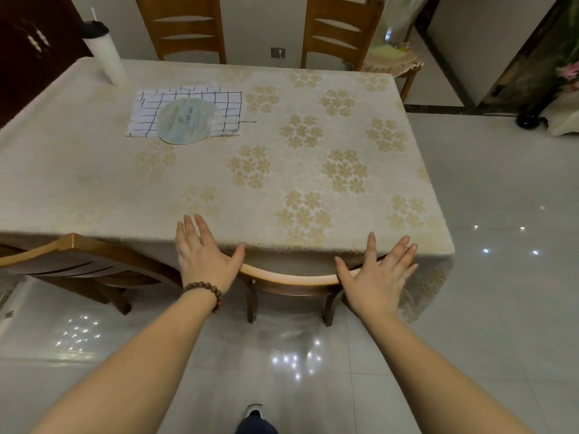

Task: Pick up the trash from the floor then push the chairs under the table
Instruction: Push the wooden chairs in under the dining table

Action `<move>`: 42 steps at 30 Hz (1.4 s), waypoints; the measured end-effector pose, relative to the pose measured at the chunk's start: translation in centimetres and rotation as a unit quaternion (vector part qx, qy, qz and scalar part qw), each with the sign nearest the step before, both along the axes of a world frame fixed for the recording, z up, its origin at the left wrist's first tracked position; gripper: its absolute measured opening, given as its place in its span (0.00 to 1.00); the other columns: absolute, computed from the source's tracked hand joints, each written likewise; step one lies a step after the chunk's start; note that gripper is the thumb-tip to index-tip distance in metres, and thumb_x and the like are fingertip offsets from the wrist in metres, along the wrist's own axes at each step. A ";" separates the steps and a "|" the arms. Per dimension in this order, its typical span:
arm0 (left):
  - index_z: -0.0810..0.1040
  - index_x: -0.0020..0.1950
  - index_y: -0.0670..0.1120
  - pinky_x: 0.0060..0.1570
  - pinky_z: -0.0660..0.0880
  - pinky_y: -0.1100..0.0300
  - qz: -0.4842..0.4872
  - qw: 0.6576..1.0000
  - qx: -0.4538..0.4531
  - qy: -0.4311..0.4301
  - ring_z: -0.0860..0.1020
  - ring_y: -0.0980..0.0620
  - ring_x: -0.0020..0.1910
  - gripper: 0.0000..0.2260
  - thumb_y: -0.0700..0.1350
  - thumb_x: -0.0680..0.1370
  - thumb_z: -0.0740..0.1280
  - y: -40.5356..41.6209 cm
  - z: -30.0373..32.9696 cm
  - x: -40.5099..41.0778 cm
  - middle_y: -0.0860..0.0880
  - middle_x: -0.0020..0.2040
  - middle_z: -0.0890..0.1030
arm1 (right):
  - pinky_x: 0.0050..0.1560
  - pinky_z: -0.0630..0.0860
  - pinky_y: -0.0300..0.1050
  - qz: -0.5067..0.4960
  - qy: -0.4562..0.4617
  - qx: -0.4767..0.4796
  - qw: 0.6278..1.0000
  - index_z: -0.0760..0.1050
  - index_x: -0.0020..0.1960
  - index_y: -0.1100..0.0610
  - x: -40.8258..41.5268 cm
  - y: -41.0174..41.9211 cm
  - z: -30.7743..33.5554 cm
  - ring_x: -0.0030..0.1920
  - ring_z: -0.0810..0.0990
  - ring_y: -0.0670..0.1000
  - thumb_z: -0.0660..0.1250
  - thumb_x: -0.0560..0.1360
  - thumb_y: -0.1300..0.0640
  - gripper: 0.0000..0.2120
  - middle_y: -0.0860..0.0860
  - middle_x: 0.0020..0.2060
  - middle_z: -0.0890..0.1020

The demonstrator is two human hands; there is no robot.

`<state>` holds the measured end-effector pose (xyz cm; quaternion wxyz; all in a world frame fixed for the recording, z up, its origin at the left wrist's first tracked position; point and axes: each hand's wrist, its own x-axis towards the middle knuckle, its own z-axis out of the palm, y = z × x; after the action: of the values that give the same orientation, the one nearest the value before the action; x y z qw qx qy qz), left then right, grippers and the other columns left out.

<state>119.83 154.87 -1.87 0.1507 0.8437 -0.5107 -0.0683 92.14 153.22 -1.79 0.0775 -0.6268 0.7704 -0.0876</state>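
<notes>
At the near edge a shoe (254, 412) stands on the glossy tiled floor (470, 324), and two bare forearms reach forward from the bottom corners. The left hand (205, 253), with a beaded bracelet (203, 292) on its wrist, lies flat with fingers spread on the left end of the curved top rail of the near chair (289, 278); the right hand (380, 272) lies the same way on the right end, palm down and fingers splayed, neither one curled around the rail. That chair sits tucked against the near edge of the table (219, 183), its back touching the hanging tablecloth and its legs showing below. To the left, a second chair (84, 264) stands at an angle at the same near edge, its back partly under the cloth's edge. On the floral tablecloth, toward the far left, a checked cloth (225, 104) lies flat with a round paper fan (188, 120) on top of it. Further left and farther away a tall white cup (105, 54) with a dark lid and a straw stands upright. Beyond the far edge, two more chairs (185, 29) stand with their backs upright against the table. No trash shows on the visible floor.
</notes>
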 end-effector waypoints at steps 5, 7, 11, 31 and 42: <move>0.43 0.77 0.41 0.74 0.43 0.45 -0.017 0.999 0.031 -0.026 0.39 0.42 0.76 0.45 0.68 0.74 0.56 -0.2 0.4 0.6 0.39 0.78 0.43 | 0.72 0.38 0.65 0.000 0.010 -0.003 1.000 0.48 0.77 0.50 0.5 0.2 0.3 0.73 0.33 0.66 0.52 0.73 0.30 0.40 0.67 0.74 0.38; 0.42 0.77 0.41 0.73 0.40 0.45 -0.023 0.997 0.054 -0.048 0.38 0.41 0.76 0.44 0.69 0.74 0.53 0.0 0.8 0.5 0.38 0.77 0.42 | 0.72 0.38 0.64 -0.003 0.019 0.010 1.000 0.46 0.77 0.50 0.3 0.3 0.6 0.73 0.34 0.66 0.50 0.72 0.29 0.41 0.67 0.74 0.38; 0.42 0.77 0.41 0.74 0.40 0.45 -0.071 0.995 0.058 -0.050 0.38 0.43 0.76 0.39 0.65 0.78 0.51 0.4 1.6 -0.1 0.40 0.78 0.42 | 0.72 0.37 0.62 0.006 0.030 0.051 0.998 0.42 0.77 0.48 -0.2 0.5 1.6 0.74 0.35 0.63 0.46 0.73 0.28 0.40 0.64 0.75 0.38; 0.46 0.78 0.46 0.74 0.38 0.48 -0.468 0.883 0.020 0.030 0.41 0.45 0.77 0.36 0.64 0.76 0.50 5.2 1.0 -21.4 0.42 0.78 0.45 | 0.75 0.49 0.56 -0.114 -0.091 0.039 0.989 0.47 0.77 0.51 -9.8 14.4 -0.3 0.77 0.47 0.55 0.55 0.78 0.40 0.34 0.57 0.77 0.51; 0.46 0.78 0.48 0.75 0.42 0.49 -0.536 0.841 0.074 0.022 0.42 0.47 0.77 0.34 0.62 0.78 0.54 3.5 -1.3 -39.4 0.46 0.79 0.47 | 0.74 0.47 0.58 -0.201 -0.073 0.036 0.976 0.49 0.77 0.52 -28.8 15.2 -1.8 0.77 0.45 0.55 0.55 0.78 0.41 0.32 0.58 0.77 0.49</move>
<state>80.42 158.33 -3.17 0.0389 0.4454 -0.8732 -0.1940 63.39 168.38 -3.61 0.1366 -0.4475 0.8758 -0.1188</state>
